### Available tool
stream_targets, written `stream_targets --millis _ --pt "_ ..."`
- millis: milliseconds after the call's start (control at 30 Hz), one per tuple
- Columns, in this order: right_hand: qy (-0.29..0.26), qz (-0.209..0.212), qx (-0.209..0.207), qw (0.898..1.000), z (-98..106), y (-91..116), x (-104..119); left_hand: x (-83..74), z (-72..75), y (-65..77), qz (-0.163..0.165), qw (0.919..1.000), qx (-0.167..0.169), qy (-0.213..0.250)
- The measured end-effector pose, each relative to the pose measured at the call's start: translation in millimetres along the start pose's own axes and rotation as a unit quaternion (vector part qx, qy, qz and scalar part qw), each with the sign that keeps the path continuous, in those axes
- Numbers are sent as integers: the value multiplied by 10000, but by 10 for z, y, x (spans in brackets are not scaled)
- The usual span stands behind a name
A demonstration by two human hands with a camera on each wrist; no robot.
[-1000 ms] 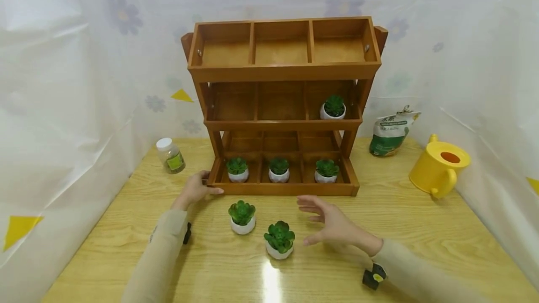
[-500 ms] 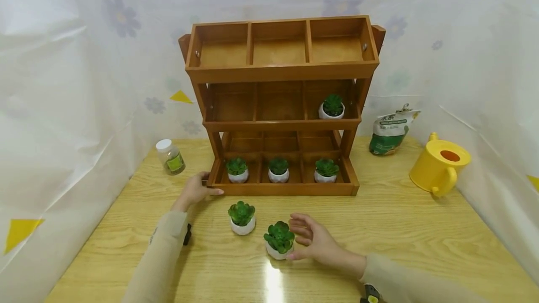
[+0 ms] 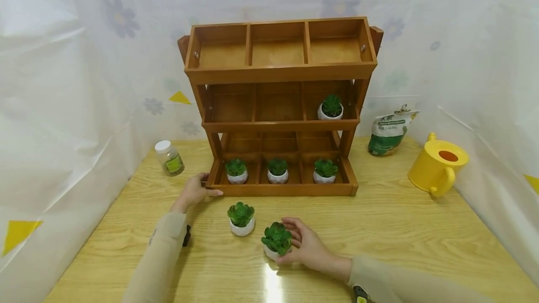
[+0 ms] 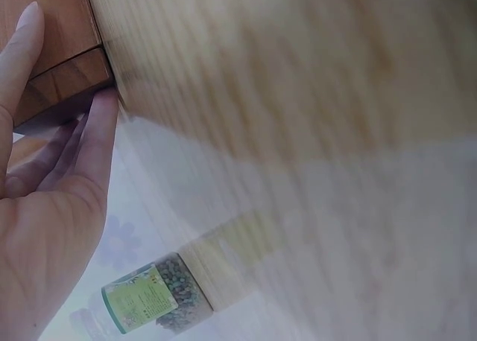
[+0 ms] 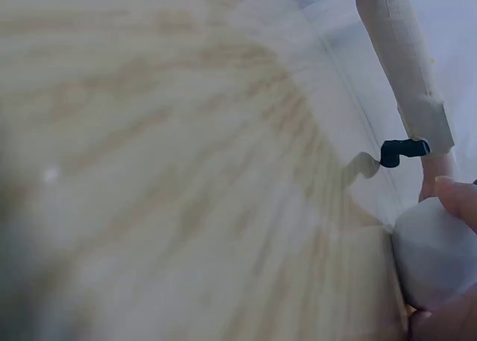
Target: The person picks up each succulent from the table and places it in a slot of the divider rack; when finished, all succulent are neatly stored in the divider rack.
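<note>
Potted succulent [image 3: 276, 237], one: green rosette, white pot, near the front of the surface [image 3: 370, 228]. Gripped in the right hand [image 3: 309, 249], thumb at the near side, fingers round the far side; presumably taken by the pot so the leaves stay uncrushed. Whether its base bears on the surface cannot be told.

Second succulent [image 3: 241, 219], one: upright on the surface, between the first and the wooden rack, touched by neither of the hands; likely placed there for easy reach.

Wooden rack [image 3: 280, 74], one: three tiers, divided into compartments that probably serve to keep pots apart. Left front corner held by the left hand [image 3: 194, 192], thumb on the front board, fingers around the end and against the underside; seemingly a steadying grip.

Racked succulents, four: bottom tier, front row, left pot [image 3: 236, 172], centre pot [image 3: 277, 171] and right pot [image 3: 325, 171], one per compartment; middle tier, upper pot [image 3: 331, 107], right compartment.

Sundries: white-lidded jar [image 3: 170, 158], left of the rack; green-and-white bag [image 3: 390, 133], top clipped, likely against spillage; yellow watering can [image 3: 438, 165], far right, apparently out of the hands' way
</note>
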State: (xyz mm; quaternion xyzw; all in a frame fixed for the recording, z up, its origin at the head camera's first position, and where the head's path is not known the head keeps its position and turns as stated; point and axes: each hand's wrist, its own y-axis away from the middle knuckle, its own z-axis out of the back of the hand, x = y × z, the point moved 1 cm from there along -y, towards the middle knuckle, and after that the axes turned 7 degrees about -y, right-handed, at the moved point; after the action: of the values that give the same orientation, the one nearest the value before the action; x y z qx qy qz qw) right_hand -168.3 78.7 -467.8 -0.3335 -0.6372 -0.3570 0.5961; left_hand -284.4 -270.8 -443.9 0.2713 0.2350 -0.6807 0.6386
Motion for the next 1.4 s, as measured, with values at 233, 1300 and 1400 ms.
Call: stream_targets --millis 233,1300,1400 --pt "312 98 -200 9993 -95 -48 -23 -18 2 -14 126 9998 -49 -140" --pt "117 137 -621 9979 -113 7 94 10 -28 -2 138 9998 -53 -97" --pt "109 195 -739 9970 -100 -3 114 6 -24 1 83 9999 -40 -139"
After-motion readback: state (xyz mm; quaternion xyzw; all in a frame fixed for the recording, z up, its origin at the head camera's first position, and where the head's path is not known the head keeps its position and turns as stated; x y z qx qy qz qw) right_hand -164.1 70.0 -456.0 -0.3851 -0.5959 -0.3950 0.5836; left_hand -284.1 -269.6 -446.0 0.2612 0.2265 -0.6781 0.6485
